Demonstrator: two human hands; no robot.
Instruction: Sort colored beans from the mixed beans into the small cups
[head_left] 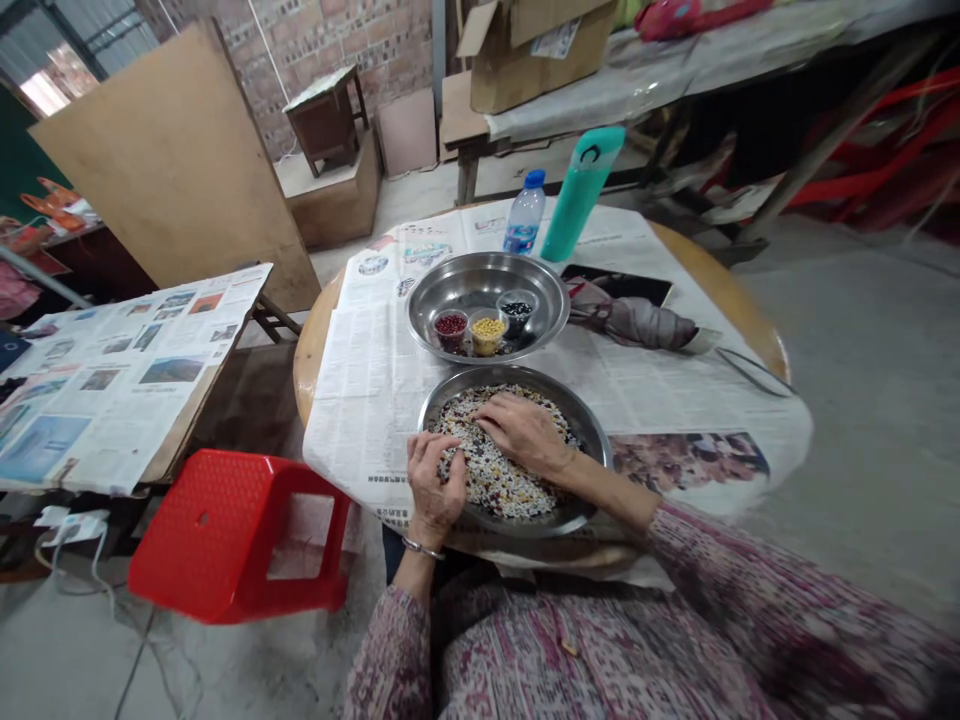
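Observation:
A steel basin [592, 425] holds a spread mix of white grains, yellow kernels and dark beans [510, 480]. My right hand [525, 432] reaches in over the mix, its fingers bent together and their tips down among the grains. What those fingers hold, if anything, is too small to make out. At the basin's left rim is my left hand [435, 478], fingers loosely bent inward and thumb a little apart. Just behind, a second steel basin [431, 275] bears three clear cups: one of red beans [451, 328], one of yellow kernels [487, 333] and one of black beans [517, 310].
Newspaper [360, 400] covers the round table. Behind the basins stand a water bottle [525, 215] and a teal bottle [583, 195]. A folded umbrella [634, 315] lies to the right on a dark flat item [652, 285]. A red stool [217, 530] is at the left.

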